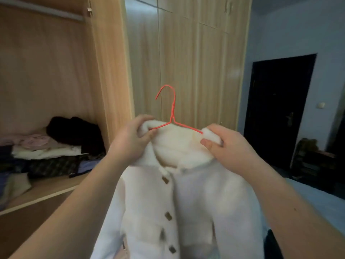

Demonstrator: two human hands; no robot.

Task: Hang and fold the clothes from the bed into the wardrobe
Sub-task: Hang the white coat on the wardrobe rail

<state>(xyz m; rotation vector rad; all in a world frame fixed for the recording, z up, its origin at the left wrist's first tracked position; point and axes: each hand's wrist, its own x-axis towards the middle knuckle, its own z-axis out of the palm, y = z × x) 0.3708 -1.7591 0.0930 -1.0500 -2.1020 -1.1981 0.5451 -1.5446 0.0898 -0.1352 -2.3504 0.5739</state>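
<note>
A white fleece coat [186, 199] with brown toggle buttons hangs in front of me on a red wire hanger [172, 109], whose hook sticks up above the collar. My left hand [132, 139] grips the left end of the collar together with the hanger's left arm. My right hand [229, 146] pinches the collar's right end over the hanger's right arm. The open wardrobe compartment [46, 71] lies to the left, with its hanging rail [43, 10] at the top.
Folded and piled clothes [48, 150] sit on the wardrobe shelf at left. Closed wardrobe doors [186, 62] stand straight ahead. A dark doorway [278, 109] is at the right, and a bed edge [317, 195] shows at lower right.
</note>
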